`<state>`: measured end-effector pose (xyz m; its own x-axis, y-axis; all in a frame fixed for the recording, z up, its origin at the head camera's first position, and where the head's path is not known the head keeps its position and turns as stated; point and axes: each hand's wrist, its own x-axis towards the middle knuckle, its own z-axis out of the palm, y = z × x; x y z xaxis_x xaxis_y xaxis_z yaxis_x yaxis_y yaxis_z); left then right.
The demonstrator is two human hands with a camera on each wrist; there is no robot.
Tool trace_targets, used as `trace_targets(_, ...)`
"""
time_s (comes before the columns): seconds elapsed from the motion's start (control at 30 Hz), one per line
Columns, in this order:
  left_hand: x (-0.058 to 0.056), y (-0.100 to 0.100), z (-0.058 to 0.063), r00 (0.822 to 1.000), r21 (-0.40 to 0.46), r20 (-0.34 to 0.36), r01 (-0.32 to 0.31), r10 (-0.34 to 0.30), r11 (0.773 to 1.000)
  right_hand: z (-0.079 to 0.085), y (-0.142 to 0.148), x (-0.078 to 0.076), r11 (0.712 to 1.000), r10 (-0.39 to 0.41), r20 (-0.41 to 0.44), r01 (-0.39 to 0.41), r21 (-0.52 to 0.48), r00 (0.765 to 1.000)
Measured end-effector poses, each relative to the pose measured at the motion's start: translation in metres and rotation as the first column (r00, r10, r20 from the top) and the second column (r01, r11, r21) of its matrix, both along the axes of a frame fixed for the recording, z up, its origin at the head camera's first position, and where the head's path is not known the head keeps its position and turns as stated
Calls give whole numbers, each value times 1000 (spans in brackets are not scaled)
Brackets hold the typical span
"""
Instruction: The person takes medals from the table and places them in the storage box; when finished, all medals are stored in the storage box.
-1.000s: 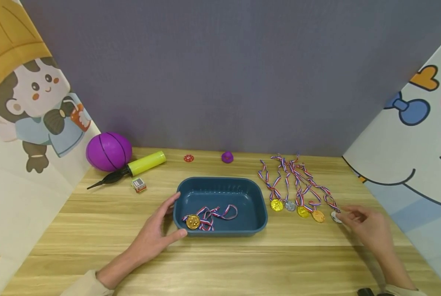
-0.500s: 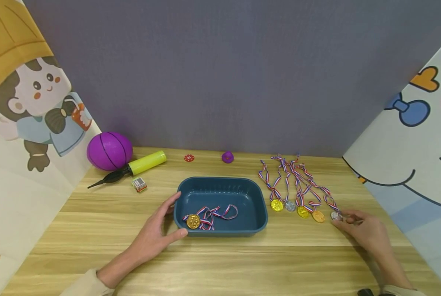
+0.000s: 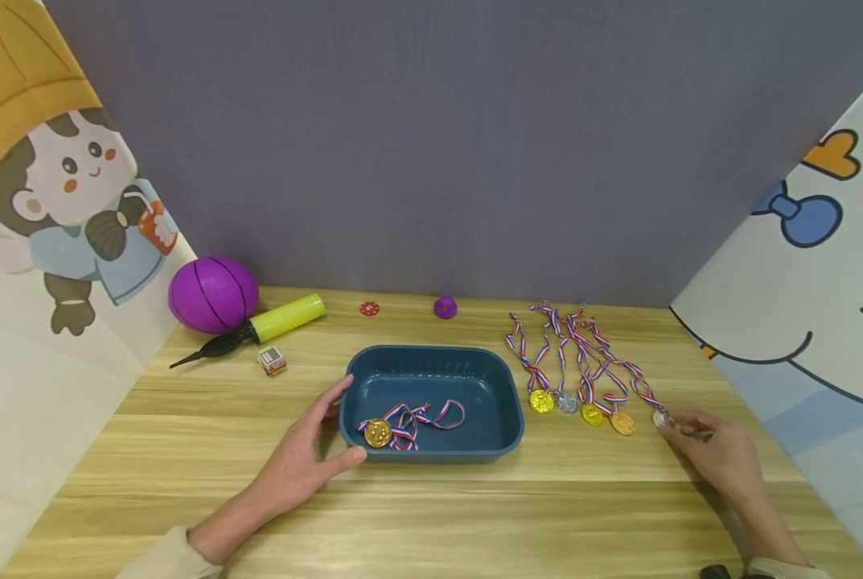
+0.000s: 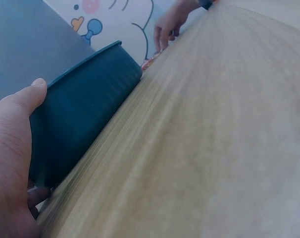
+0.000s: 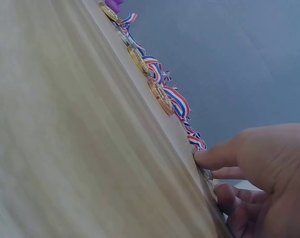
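A dark blue plastic basin point(image 3: 431, 456) sits mid-table with one gold medal point(image 3: 377, 433) and its striped ribbon inside. My left hand point(image 3: 302, 450) holds the basin's left end, thumb at the near corner and fingers along the side; the left wrist view shows the thumb point(image 4: 37, 91) over the wall near the rim. At the right, my right hand point(image 3: 717, 450) pinches the edge of a silver medal point(image 3: 661, 418) on the table, partly hidden by the fingers. To its left lie an orange-gold medal point(image 3: 622, 424), a gold medal point(image 3: 593, 414), another silver medal point(image 3: 567, 403) and another gold medal point(image 3: 542, 401).
Red, white and blue ribbons point(image 3: 583, 346) stretch back from the medals, some overlapping. A purple ball point(image 3: 214, 295), a yellow hand pump point(image 3: 286, 319) and a small box point(image 3: 272, 361) lie at the left. Towards the back wall are a red chip point(image 3: 369, 309) and a small purple object point(image 3: 445, 307).
My right thumb and fingers have come onto the rightmost silver medal's edge, and the medal has shifted slightly. The left hand and the basin have stayed put.
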<state>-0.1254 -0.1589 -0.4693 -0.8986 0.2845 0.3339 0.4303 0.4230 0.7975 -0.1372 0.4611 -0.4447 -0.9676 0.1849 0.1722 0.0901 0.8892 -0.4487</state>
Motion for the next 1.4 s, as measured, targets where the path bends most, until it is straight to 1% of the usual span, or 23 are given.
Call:
trace_targets(0.1,0,0,0,1000,0,2,0,0,1000,-1,-1,0,1000,-5,-14,5,1,1000)
trace_targets(0.33,0,0,0,1000,0,-2,0,0,1000,-1,-1,-1,999,-36,22,37,-7,999)
trace_targets(0.47,1,0,0,1000,-2,1,-2,2,1000,-2,-2,-2,999,-51,21,51,-5,999)
trace_targets(0.73,1,0,0,1000,-4,0,-3,3,1000,-5,-8,0,999,-31,-51,32,17,998)
trace_targets(0.87,1,0,0,1000,-5,-1,-1,1,1000,-8,-9,0,999,-37,-81,39,22,996)
trace_targets(1.0,1,0,0,1000,-4,-1,0,0,1000,-10,-9,0,999,-47,-153,50,18,987)
trace_targets(1.1,0,0,0,1000,-3,-2,0,0,1000,-9,-10,0,998,-60,-206,59,-11,977)
trace_targets(1.2,0,0,0,1000,-6,-2,-3,3,1000,-9,-12,0,997,-73,-233,64,-46,970)
trace_targets(1.3,0,1,0,1000,-9,-1,-6,6,1000,-7,-13,0,995,-83,-236,66,-80,968)
trace_targets(1.4,0,1,0,1000,-7,1,-6,6,1000,-4,-14,1,991,-90,-219,65,-115,972)
